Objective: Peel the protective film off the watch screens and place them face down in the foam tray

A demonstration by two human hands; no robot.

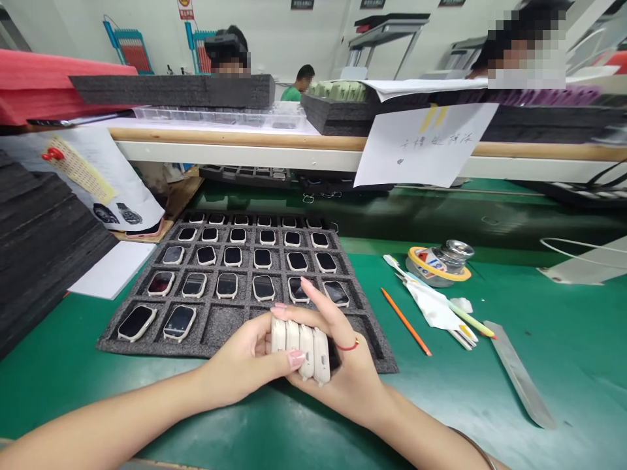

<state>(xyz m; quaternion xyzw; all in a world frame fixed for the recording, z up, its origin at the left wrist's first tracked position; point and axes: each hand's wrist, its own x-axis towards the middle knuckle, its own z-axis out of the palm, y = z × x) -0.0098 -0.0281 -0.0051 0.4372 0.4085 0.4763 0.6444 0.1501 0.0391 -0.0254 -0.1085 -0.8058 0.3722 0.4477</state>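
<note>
Several cream-coloured smartwatch cases (306, 352) stand side by side in a row between my two hands. My left hand (245, 359) is closed on their left end, its thumb across the sides that face me. From the right, my right hand (350, 365) wraps round the same row, with one finger raised. Just beyond lies a dark grey foam tray (220, 336), whose compartments hold several watches with black screens, such as a watch (179, 323) in the nearest row. My hands cover part of that nearest row.
Right of the tray lie an orange stick (406, 322), a toothbrush (392, 262), white tissue (431, 303), a flat metal strip (519, 375) and a glass jar (443, 261) inside a yellow tape roll. A shelf (245, 151) with foam trays crosses behind. Other people sit beyond it.
</note>
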